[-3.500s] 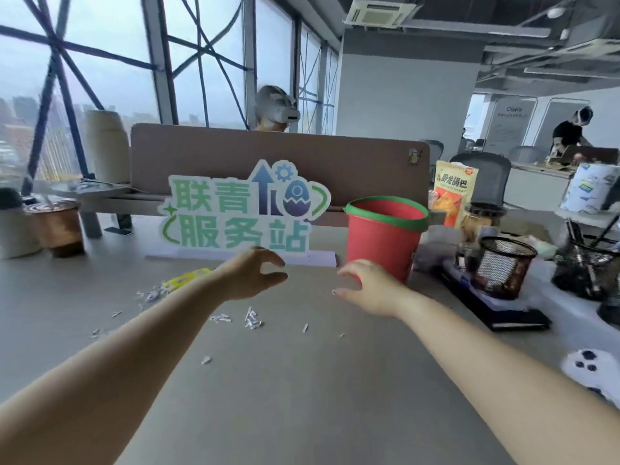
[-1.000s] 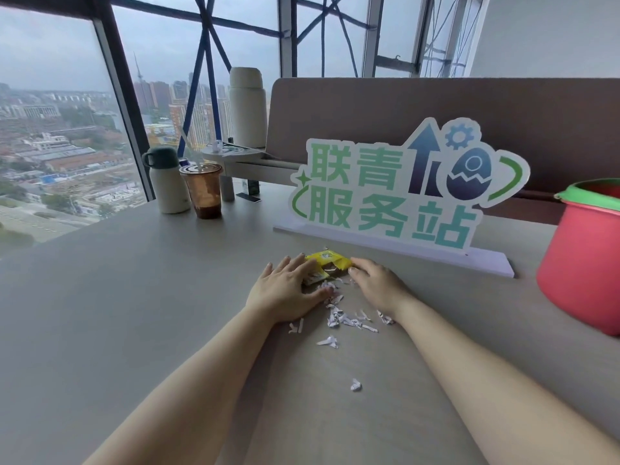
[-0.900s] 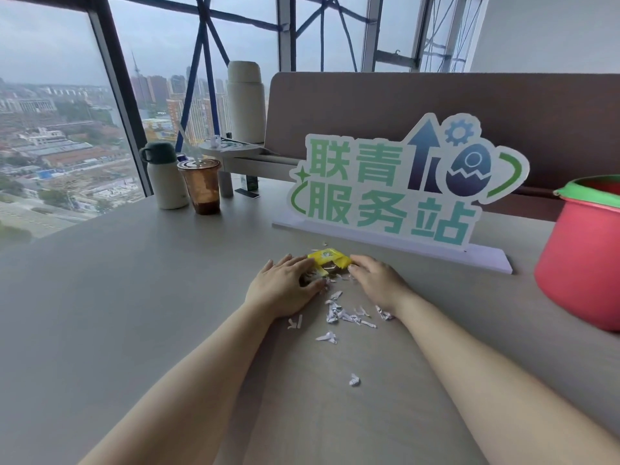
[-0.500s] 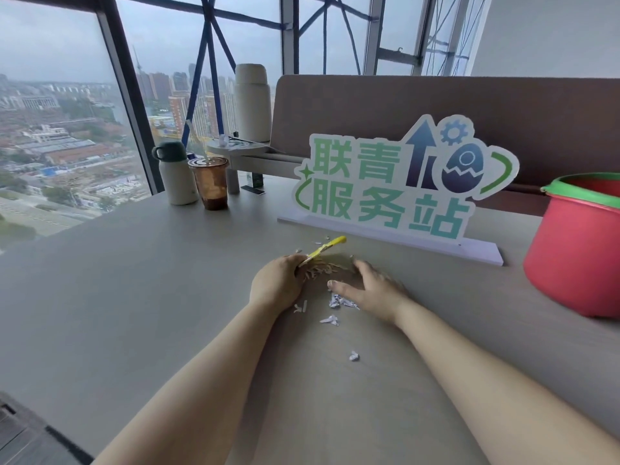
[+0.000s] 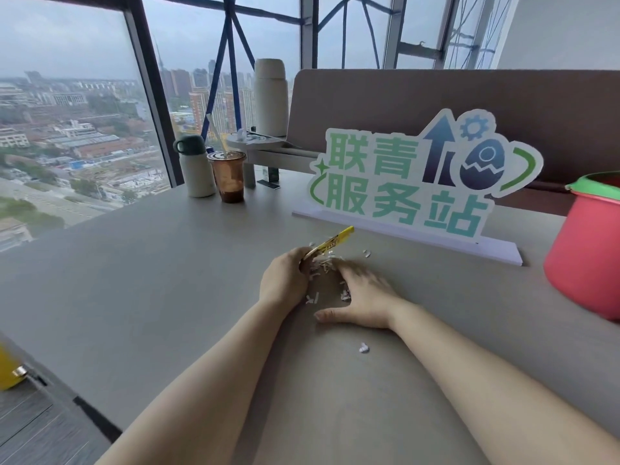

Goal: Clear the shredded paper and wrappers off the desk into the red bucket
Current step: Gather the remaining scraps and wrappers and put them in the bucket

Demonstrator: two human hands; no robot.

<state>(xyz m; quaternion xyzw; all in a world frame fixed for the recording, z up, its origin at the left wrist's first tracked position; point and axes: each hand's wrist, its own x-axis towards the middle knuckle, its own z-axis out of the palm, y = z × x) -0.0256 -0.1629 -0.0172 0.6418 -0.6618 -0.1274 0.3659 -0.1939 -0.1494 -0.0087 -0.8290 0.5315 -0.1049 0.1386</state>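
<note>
A small heap of white shredded paper (image 5: 322,266) lies on the grey desk (image 5: 151,280) between my two hands. My left hand (image 5: 283,280) is curled against the heap's left side, and a yellow wrapper (image 5: 332,244) sticks up out of its grip. My right hand (image 5: 364,295) lies flat on the desk with fingers spread, pressed against the heap's right side. A few scraps lie loose, one of them nearer to me (image 5: 363,348). The red bucket (image 5: 590,256) with a green rim stands at the far right, cut off by the frame edge.
A standing sign (image 5: 412,182) with green characters is just behind the heap. At the back left stand a white flask (image 5: 196,169), a plastic cup of brown drink (image 5: 228,177) and a tall white bottle (image 5: 271,97). The desk's left edge drops off at the lower left.
Both hands went from the bucket to the scraps and swept them together. The yellow wrapper, flat on the desk a second ago, now stands up in my left hand. My right hand slid nearer.
</note>
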